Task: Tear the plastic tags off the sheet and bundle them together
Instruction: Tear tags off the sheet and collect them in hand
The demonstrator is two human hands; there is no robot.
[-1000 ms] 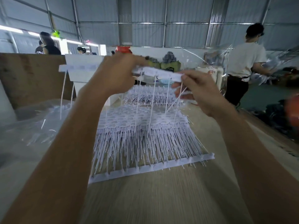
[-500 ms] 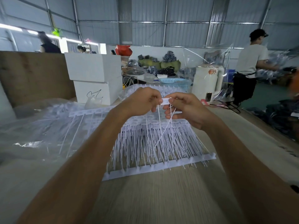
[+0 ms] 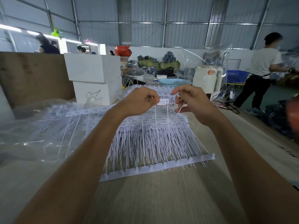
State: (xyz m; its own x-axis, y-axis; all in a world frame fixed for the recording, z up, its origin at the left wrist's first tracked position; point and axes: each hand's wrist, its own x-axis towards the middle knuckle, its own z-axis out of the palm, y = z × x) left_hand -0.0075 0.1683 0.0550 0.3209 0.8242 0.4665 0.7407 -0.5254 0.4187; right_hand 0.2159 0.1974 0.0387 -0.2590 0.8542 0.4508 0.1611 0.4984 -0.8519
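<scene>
A white sheet of plastic tags (image 3: 152,143) lies on the wooden table, its thin strands running to a base strip (image 3: 161,168) at the near edge. Above it, my left hand (image 3: 139,101) pinches a short strip of white tag heads (image 3: 163,102) whose strands hang down. My right hand (image 3: 194,102) is just right of that strip, fingers curled, pinching one thin loose strand (image 3: 181,107). A second strip of tags (image 3: 84,112) lies on the clear bag to the left.
A crumpled clear plastic bag (image 3: 32,126) covers the table's left side. Two stacked white boxes (image 3: 95,78) and a brown board (image 3: 32,75) stand behind. A blue basket (image 3: 173,81) and white appliance (image 3: 207,80) sit further back. A person (image 3: 262,68) works at right.
My hands came down from head height to just above the sheet. The long strip now lies at left, and my right hand has pulled apart from the left, holding a strand.
</scene>
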